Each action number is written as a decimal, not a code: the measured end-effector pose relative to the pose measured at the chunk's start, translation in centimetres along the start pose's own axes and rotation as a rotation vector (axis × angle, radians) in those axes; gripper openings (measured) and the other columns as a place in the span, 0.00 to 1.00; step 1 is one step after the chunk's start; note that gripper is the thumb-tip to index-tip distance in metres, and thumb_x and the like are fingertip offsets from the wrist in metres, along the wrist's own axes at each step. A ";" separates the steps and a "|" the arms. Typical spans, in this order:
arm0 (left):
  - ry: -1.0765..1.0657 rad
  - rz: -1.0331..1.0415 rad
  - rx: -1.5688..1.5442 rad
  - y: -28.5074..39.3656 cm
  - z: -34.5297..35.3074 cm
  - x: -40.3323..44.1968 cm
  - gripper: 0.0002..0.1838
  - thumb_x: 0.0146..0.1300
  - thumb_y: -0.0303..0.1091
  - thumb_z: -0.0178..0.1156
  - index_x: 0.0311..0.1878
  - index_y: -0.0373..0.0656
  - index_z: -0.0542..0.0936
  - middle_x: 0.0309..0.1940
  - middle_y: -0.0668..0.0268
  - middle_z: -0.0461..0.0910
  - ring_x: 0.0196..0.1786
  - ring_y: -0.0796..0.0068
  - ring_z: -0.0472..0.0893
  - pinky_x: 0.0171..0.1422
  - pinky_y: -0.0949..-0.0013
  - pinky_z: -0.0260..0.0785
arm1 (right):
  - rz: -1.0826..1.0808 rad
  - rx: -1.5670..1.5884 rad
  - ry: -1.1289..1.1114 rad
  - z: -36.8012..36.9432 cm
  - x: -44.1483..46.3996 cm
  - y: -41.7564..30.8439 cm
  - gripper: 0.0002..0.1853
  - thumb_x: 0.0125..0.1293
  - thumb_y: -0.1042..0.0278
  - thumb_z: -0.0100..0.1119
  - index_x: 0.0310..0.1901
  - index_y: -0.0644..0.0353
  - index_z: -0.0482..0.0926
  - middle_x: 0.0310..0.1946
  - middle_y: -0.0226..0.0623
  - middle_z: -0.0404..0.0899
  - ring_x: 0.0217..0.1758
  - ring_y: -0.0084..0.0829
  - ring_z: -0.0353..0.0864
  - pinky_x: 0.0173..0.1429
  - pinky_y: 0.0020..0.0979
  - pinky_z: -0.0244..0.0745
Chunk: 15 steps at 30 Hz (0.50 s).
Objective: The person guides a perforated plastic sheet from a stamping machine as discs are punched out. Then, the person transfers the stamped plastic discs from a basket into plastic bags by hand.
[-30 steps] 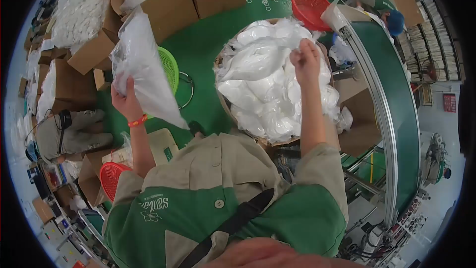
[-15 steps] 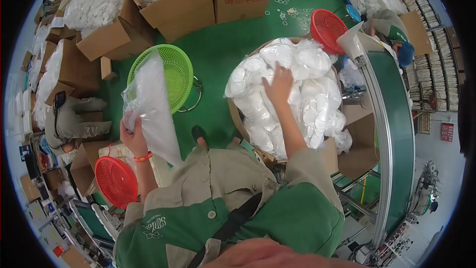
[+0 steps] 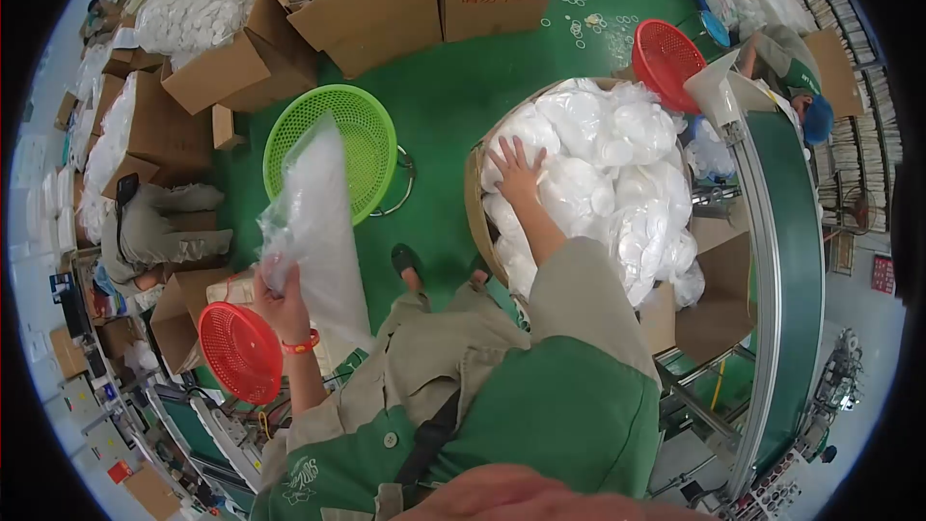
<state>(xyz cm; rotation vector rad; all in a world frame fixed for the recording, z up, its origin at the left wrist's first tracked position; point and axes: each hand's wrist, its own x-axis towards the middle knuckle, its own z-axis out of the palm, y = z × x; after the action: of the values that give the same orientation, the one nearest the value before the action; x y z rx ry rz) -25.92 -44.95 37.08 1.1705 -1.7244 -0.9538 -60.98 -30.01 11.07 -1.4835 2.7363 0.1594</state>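
My left hand point(image 3: 281, 291) is closed on the gathered edge of a large clear plastic bag point(image 3: 323, 222), which hangs down beside a green basket point(image 3: 386, 135). On the right, my right hand point(image 3: 519, 169) lies with fingers spread on the heap of filled plastic bags point(image 3: 627, 183). These bags hold white round pieces and fill a big cardboard container point(image 3: 476, 198) to above its rim. What lies under the top bags is hidden.
Below my left hand is a red basket point(image 3: 241, 352); another red basket point(image 3: 666, 63) stands behind the heap. A green conveyor belt point(image 3: 796, 232) runs along the right. Cardboard boxes point(image 3: 376, 24) line the back. One person point(image 3: 169, 227) bends at left, another point(image 3: 796, 68) at far right.
My right hand has moved left and nearer on the heap, its fingers now more spread. The camera view has shifted, and my left hand still holds the plastic bag.
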 end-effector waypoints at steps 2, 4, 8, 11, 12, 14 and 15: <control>-0.032 -0.038 -0.056 -0.2 -0.2 -0.9 0.13 0.51 0.19 0.58 0.42 0.35 0.74 0.39 0.65 0.76 0.41 0.79 0.74 0.46 0.77 0.66 | 0.072 -0.128 0.002 0.4 1.0 -1.6 0.39 0.43 0.51 0.62 0.60 0.32 0.58 0.67 0.21 0.42 0.71 0.32 0.35 0.60 0.70 0.25; -0.117 -0.006 -0.060 -0.3 -0.3 -1.1 0.13 0.50 0.18 0.58 0.42 0.35 0.74 0.38 0.65 0.76 0.41 0.79 0.74 0.46 0.77 0.66 | 0.126 0.076 -0.101 0.0 1.8 -2.8 0.39 0.50 0.55 0.57 0.64 0.37 0.51 0.68 0.28 0.37 0.71 0.34 0.29 0.60 0.69 0.22; -0.230 0.002 -0.086 0.8 1.9 -1.4 0.14 0.49 0.17 0.57 0.41 0.36 0.74 0.38 0.65 0.76 0.41 0.79 0.74 0.47 0.77 0.65 | 0.105 0.452 -0.126 -4.5 -2.2 -4.2 0.52 0.43 0.49 0.63 0.67 0.44 0.40 0.67 0.48 0.33 0.70 0.46 0.35 0.62 0.64 0.27; -0.388 0.012 -0.168 1.7 4.7 -1.9 0.14 0.49 0.17 0.57 0.42 0.36 0.74 0.38 0.65 0.76 0.41 0.79 0.74 0.46 0.77 0.65 | -0.004 1.068 -0.050 -6.9 -6.4 -3.5 0.56 0.41 0.52 0.67 0.67 0.49 0.38 0.67 0.50 0.35 0.69 0.48 0.40 0.66 0.54 0.37; -0.531 0.046 -0.191 2.3 5.7 -2.0 0.15 0.48 0.17 0.57 0.42 0.36 0.74 0.38 0.65 0.76 0.41 0.79 0.74 0.46 0.77 0.65 | 0.044 1.344 -0.027 -8.2 -8.0 -3.5 0.58 0.39 0.54 0.69 0.67 0.52 0.36 0.66 0.52 0.37 0.69 0.47 0.42 0.66 0.47 0.41; -0.684 0.087 -0.220 4.0 7.5 -1.9 0.15 0.48 0.18 0.58 0.42 0.36 0.75 0.38 0.65 0.76 0.41 0.80 0.74 0.46 0.77 0.65 | 0.100 1.614 0.013 -8.4 -9.9 -2.5 0.61 0.37 0.56 0.71 0.66 0.54 0.35 0.66 0.53 0.40 0.68 0.46 0.44 0.67 0.41 0.46; -0.807 0.067 -0.253 5.4 8.3 -1.6 0.15 0.47 0.19 0.59 0.42 0.36 0.75 0.37 0.66 0.76 0.41 0.80 0.74 0.46 0.77 0.65 | 0.106 1.545 -0.049 -7.8 -10.7 -1.4 0.59 0.36 0.58 0.72 0.66 0.57 0.39 0.64 0.51 0.45 0.67 0.44 0.47 0.66 0.38 0.49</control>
<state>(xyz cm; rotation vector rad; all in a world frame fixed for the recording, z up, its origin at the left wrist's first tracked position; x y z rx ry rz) -34.99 -40.81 38.55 0.5743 -2.1364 -1.6936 -53.79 -22.66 19.51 -0.7444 1.7691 -1.4570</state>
